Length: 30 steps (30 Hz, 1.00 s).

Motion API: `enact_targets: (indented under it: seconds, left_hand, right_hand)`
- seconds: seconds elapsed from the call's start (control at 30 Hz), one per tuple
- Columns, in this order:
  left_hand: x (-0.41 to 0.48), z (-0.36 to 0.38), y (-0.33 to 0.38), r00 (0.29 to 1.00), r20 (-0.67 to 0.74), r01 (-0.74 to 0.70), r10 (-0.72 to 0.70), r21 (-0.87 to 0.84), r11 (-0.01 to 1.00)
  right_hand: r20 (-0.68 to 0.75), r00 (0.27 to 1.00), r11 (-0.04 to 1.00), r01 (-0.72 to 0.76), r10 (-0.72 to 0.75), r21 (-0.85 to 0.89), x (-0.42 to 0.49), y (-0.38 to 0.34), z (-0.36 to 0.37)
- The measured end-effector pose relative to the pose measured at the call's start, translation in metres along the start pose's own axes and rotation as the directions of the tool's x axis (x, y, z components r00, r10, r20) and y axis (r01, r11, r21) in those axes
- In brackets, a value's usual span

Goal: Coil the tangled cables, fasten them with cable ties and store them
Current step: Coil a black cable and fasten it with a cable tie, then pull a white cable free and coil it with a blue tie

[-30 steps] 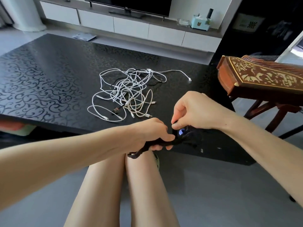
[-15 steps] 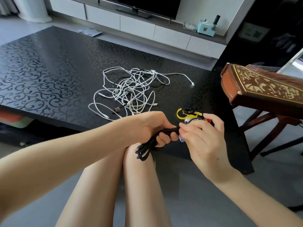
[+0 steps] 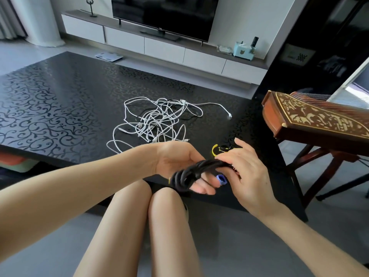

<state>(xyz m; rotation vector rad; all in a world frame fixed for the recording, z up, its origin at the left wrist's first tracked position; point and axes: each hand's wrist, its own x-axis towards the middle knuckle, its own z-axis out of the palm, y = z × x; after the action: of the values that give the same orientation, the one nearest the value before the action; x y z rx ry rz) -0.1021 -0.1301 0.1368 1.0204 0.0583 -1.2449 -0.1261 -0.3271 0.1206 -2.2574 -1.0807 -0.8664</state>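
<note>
A coiled black cable (image 3: 191, 170) lies across the upturned palm and fingers of my left hand (image 3: 175, 156), just over the table's near edge. My right hand (image 3: 249, 172) grips the right end of that coil, with a small blue cable tie (image 3: 221, 179) showing at its thumb. A yellow cable tie (image 3: 214, 150) and something dark beside it lie on the table just behind my hands. A tangle of white cables (image 3: 155, 120) sits on the black patterned table (image 3: 60, 108) further back.
A carved wooden string instrument (image 3: 319, 120) on a stand stands at the right, close to the table corner. A TV cabinet (image 3: 163, 47) runs along the far wall, with a flat scale (image 3: 108, 56) on the floor. My knees are below the table edge.
My left hand has turned palm up and loosened its fingers, so the black coil now lies across it. My right hand still holds the coil's right end. The view has tilted upward.
</note>
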Motion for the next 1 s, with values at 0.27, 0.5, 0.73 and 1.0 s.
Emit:
enact_targets:
  seconds: [0.27, 0.5, 0.73, 1.0]
  left_hand:
    - [0.008, -0.028, -0.018, 0.674, -0.425, -0.440, 0.604, 0.426, 0.790]
    - [0.003, -0.063, -0.025, 0.511, -0.594, -0.628, 0.622, 0.236, 0.742]
    - [-0.046, -0.146, -0.043, 0.142, -0.835, -0.682, 0.531, 0.306, 0.664]
    - [-0.115, -0.263, -0.052, -0.270, -0.818, 0.068, 0.508, 0.510, 0.857]
  right_hand:
    - [0.549, 0.343, -0.128, -0.752, 0.762, 0.647, 0.026, -0.005, 0.040]
    - [0.598, 0.268, -0.206, -0.769, 0.755, 0.606, 0.061, -0.021, 0.117]
    - [0.331, 0.481, 0.358, -0.858, 0.812, 0.368, 0.063, -0.028, 0.163]
    - [0.416, 0.511, 0.544, -0.838, 0.753, 0.043, 0.059, -0.024, 0.209]
